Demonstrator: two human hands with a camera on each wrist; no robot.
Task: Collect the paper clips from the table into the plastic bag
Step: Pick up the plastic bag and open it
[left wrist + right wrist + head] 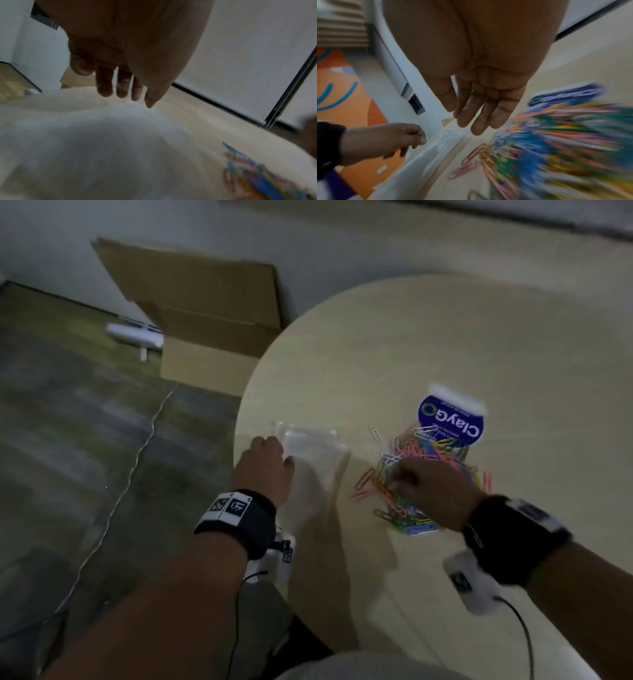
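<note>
A heap of coloured paper clips (pixel 421 460) lies on the round pale wooden table (pixel 445 337), with a few pink ones strayed to its left (pixel 364 481). The clear plastic bag (pixel 311 446) lies flat to the left of the heap. My left hand (pixel 267 463) hovers at the bag's left edge. Its fingers (pixel 125 93) hang straight just over the bag (pixel 102 135) and pinch nothing. My right hand (pixel 411 481) is over the near part of the heap, and its fingers (pixel 476 121) are extended and empty above the blurred clips (pixel 556 148).
A blue and white ClayGo card (pixel 452 419) lies just beyond the heap. The table's left edge (pixel 239 419) runs next to my left hand. On the floor to the left stand an open cardboard box (pixel 205 337), a white roll (pixel 135 337) and a thin cable (pixel 137 453).
</note>
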